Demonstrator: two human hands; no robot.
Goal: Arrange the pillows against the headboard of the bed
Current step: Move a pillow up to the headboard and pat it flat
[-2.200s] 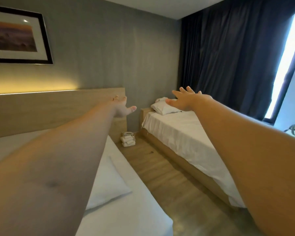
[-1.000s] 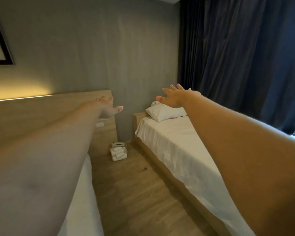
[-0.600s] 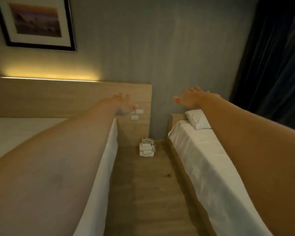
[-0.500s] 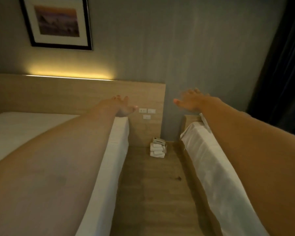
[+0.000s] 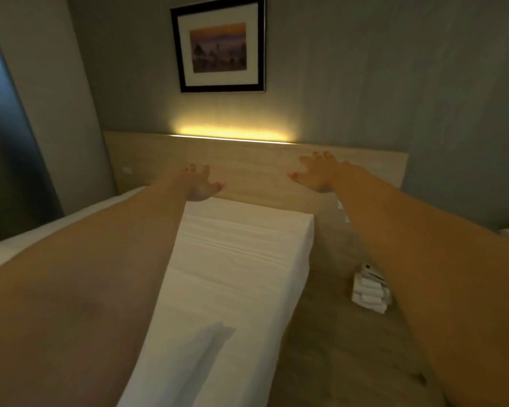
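Since half a second earlier, the view had swung left, so the wooden headboard with its glowing light strip (image 5: 247,160) now sat straight ahead rather than off to the left, and the second bed had slipped almost wholly out of view at the right edge.

In the head view, both arms reached forward over the white-sheeted bed (image 5: 232,259). The left hand (image 5: 199,185) hovered palm down, its fingers (image 5: 200,170) spread wide and holding nothing, just in front of the headboard and above the top end of the mattress. The right hand (image 5: 321,173) was likewise stretched out, fingers (image 5: 321,157) splayed wide and empty, seen against the headboard panel; whether they touched the wood could not be told. A soft white pillow corner (image 5: 209,339) lay on the sheet well behind both sets of fingers, close to the viewer beside the left forearm, far from the headboard. Below and behind the right fingers, partly hidden by the right forearm, a small stack of folded white towels (image 5: 368,292) rested on the wood-grain floor (image 5: 335,348) beside the bed. Above the fingers, a black-framed sunset picture (image 5: 219,45) hung on the grey wall.
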